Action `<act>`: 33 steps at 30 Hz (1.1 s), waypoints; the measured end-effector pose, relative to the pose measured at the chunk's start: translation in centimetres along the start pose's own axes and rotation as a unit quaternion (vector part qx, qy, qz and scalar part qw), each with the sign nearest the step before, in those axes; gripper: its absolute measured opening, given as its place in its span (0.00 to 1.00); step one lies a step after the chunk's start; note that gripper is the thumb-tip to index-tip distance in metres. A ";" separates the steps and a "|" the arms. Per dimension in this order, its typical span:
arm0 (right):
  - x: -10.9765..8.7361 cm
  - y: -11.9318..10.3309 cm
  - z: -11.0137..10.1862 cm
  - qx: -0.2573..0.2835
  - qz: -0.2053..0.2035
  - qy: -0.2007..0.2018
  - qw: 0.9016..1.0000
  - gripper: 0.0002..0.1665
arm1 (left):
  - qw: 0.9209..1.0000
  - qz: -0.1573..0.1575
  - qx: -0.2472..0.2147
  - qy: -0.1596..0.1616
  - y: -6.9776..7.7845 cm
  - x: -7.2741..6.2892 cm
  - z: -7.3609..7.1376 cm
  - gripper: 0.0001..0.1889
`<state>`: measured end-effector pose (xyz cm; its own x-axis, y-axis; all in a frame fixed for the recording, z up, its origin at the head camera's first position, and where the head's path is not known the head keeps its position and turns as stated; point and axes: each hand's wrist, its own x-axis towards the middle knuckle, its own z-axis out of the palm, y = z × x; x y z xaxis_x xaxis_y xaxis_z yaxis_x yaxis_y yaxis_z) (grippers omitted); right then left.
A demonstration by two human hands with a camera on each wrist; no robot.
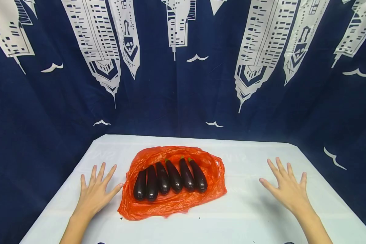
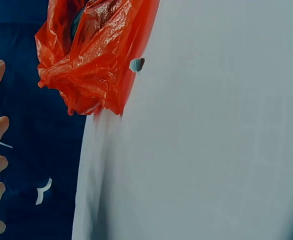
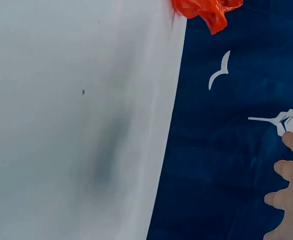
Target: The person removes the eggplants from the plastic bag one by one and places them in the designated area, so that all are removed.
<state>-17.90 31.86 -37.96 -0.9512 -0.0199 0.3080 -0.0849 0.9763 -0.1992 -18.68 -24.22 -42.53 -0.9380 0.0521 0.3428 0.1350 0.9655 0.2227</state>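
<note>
Several dark, glossy eggplants (image 1: 174,176) lie side by side in a row, stems pointing away, on a spread-out red plastic bag (image 1: 183,205) in the middle of the table. My left hand (image 1: 94,195) is held with fingers spread just left of the bag, holding nothing. Well to the right of the bag, my right hand (image 1: 288,189) also has its fingers spread and nothing in it; its shadow falls on the table. In the left wrist view the crumpled bag (image 2: 96,65) hides most of the eggplants. Only a corner of the bag (image 3: 206,10) shows in the right wrist view.
The white table (image 1: 225,223) reaches back to a dark blue curtain (image 1: 177,95) printed with white buildings and birds. A small dark scrap (image 2: 137,64) lies by the bag's near left edge, and a tiny speck (image 3: 83,92) lies farther right.
</note>
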 end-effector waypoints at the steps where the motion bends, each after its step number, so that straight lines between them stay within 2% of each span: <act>1: 0.0 -0.1 0.0 0.000 0.000 0.001 1.000 0.47 | 1.000 0.001 -0.001 0.001 0.0 0.0 0.0 0.37; 13: 0.0 -1.9 0.0 0.001 -0.009 0.012 1.000 0.46 | 0.999 0.024 -0.011 0.030 0.4 0.2 0.5 0.38; 22: 0.2 -2.8 0.3 -0.013 -0.013 0.029 0.999 0.46 | 0.999 0.024 -0.022 0.033 0.9 0.8 0.4 0.39; 26: 0.2 -3.3 0.3 -0.009 -0.019 0.034 0.999 0.43 | 0.999 0.012 -0.041 0.021 1.1 1.0 0.4 0.38; 33: 0.0 -4.3 1.1 0.020 -0.029 0.037 0.999 0.40 | 0.995 -0.014 -0.097 -0.030 1.4 1.3 0.5 0.34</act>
<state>-17.91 27.44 -38.11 -0.9202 -0.0594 0.3869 -0.1529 0.9644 -0.2156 -19.92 -22.66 -42.26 -0.9587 0.0462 0.2806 0.1618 0.9000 0.4048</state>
